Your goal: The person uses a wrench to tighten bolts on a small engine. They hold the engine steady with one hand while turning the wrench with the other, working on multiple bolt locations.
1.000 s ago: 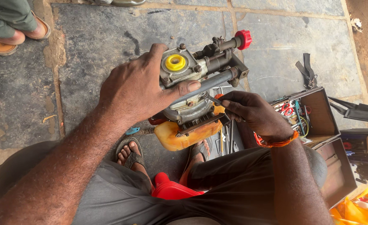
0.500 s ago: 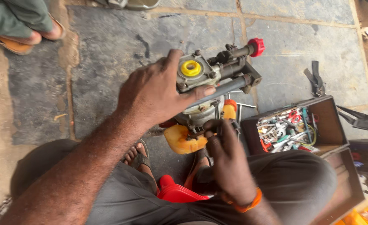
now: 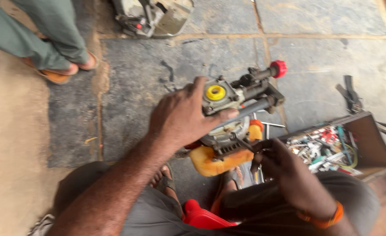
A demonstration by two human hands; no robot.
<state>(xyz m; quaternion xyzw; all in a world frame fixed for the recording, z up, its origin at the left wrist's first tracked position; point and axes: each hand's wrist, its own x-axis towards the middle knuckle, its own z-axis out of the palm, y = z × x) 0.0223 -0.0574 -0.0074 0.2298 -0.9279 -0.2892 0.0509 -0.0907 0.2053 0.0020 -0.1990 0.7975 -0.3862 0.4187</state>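
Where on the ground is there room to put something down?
The dark stone slab is bare between the sandalled feet and the left hand on the small engine. The paler slab beyond the red cap is bare too. It is crowded near the right hand and the toolbox.

The whole view is motion-blurred. The left hand (image 3: 182, 120) covers the near side of the small engine (image 3: 230, 126). What the right hand's (image 3: 282, 168) fingers (image 3: 263, 150) pinch is too blurred to tell. Toolbox (image 3: 367, 140) contents blur into indistinct bits. Another machine (image 3: 151, 17) and a standing person's legs (image 3: 40, 35) are cut off at the top edge.
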